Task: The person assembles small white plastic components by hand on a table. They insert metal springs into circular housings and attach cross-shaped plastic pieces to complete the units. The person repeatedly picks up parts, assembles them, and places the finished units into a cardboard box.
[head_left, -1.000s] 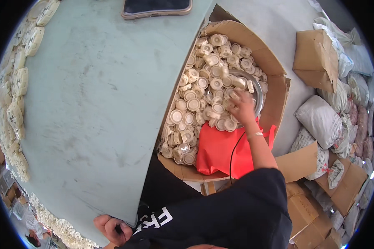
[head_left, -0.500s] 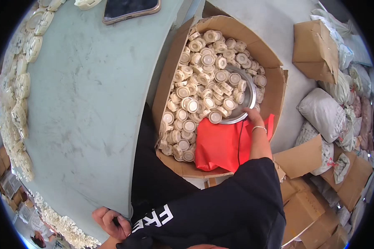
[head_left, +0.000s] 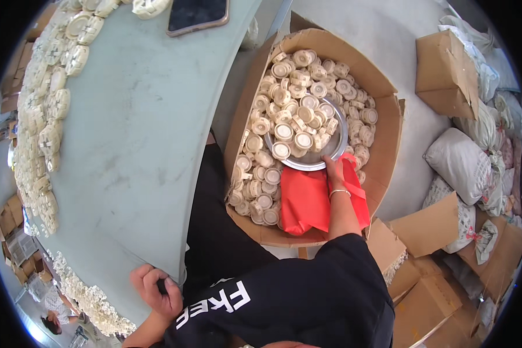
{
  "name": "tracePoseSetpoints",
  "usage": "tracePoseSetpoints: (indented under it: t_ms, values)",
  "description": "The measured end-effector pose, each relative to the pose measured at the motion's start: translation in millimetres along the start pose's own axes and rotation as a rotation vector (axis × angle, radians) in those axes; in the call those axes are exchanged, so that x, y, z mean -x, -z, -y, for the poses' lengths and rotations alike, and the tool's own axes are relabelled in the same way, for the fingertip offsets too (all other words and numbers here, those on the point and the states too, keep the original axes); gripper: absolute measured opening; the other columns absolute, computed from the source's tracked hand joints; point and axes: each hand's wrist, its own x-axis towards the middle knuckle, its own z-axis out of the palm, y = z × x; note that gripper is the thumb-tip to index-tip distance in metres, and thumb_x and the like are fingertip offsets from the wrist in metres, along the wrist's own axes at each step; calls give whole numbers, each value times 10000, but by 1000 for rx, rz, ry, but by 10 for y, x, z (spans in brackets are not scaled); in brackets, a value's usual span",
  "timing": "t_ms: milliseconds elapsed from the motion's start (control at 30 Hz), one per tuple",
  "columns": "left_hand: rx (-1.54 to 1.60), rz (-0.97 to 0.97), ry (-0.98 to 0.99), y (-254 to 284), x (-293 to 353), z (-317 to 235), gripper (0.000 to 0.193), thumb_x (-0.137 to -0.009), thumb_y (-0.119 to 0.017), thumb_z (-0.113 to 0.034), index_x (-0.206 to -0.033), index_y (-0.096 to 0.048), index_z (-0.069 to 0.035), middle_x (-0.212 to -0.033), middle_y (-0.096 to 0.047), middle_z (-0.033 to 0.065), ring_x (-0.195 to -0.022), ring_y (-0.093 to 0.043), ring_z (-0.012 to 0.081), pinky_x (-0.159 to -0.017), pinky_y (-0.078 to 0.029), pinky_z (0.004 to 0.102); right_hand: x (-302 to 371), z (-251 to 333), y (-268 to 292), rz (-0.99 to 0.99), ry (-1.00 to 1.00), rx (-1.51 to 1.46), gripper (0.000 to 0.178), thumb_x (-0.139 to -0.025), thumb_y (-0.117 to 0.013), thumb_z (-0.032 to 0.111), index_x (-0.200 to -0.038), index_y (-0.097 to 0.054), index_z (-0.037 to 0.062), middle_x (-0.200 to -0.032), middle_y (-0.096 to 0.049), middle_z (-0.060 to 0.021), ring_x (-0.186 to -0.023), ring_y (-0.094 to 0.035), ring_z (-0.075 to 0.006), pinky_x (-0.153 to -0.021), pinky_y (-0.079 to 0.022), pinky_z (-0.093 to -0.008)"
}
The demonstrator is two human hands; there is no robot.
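Note:
In the big cardboard box, my right hand (head_left: 335,173) grips the near rim of a round metal tray (head_left: 314,165). Several cream round plastic parts (head_left: 303,140) lie heaped on the tray, and more of the same parts (head_left: 263,187) fill the box around and under it. A red fabric bag (head_left: 305,200) lies at the near side of the box, beneath my right wrist. My left hand (head_left: 156,288) rests by the near edge of the table, fingers curled around a small dark thing that is mostly hidden.
The pale green table (head_left: 133,127) carries a phone (head_left: 198,14) at its far edge and a row of cream parts (head_left: 49,122) along its left side. To the right of the cardboard box (head_left: 383,151) are another carton (head_left: 446,72), filled sacks (head_left: 458,162) and flattened cardboard (head_left: 426,223).
My right hand has moved left with the metal tray, which now shows more of its rim among the parts. The left hand stays curled by the table edge.

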Motion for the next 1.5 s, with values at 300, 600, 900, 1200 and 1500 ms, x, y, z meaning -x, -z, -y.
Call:
tracePoseSetpoints:
  t_ms: [300,600,900,1200,1500]
  values:
    - [14,-136,32,-95,21,-71,147,-812,-607,-24,-959,-601,-16,-1040,-570,176,-978,-523,334,-874,-434,428,42,199,-302,9,-106,-549,239,-847,-749,179,-997,-692,2,-820,-691,-98,-659,-675,-237,-528,-506,-390]
    - [26,-276,-43,-183,-62,-57,136,-824,-659,-43,-955,-627,-36,-979,-620,141,-937,-599,342,-839,-464,436,695,215,382,212,-122,-983,329,-889,-686,75,-1193,-628,-35,-1067,-741,-152,-933,-733,-303,-852,-615,-421]
    - [156,-508,-166,-154,134,7,290,-825,-763,-140,-1095,-693,-60,-1139,-688,165,-1089,-644,375,-953,-515,462,2047,1068,1593,353,177,-912,284,-934,-662,133,-1167,-668,-29,-1166,-739,-187,-1108,-708,-334,-1021,-581,-495]
    - [422,-614,23,131,869,102,818,-841,-851,-457,-1460,-499,-54,-1499,-496,216,-1394,-477,422,-1178,-389,511,3867,2561,1171,630,409,-783,520,-975,-634,185,-1442,-558,-30,-1406,-651,-185,-1287,-641,-352,-1101,-536,-533]
    - [135,-724,222,326,1464,318,1401,-640,-859,-777,-1690,-216,-107,-1704,-187,256,-1579,-162,514,-1234,-181,697,4612,3063,-1398,1090,355,-498,491,-948,-640,80,-1409,-566,-75,-1372,-665,-185,-1249,-662,-327,-1110,-530,-494]
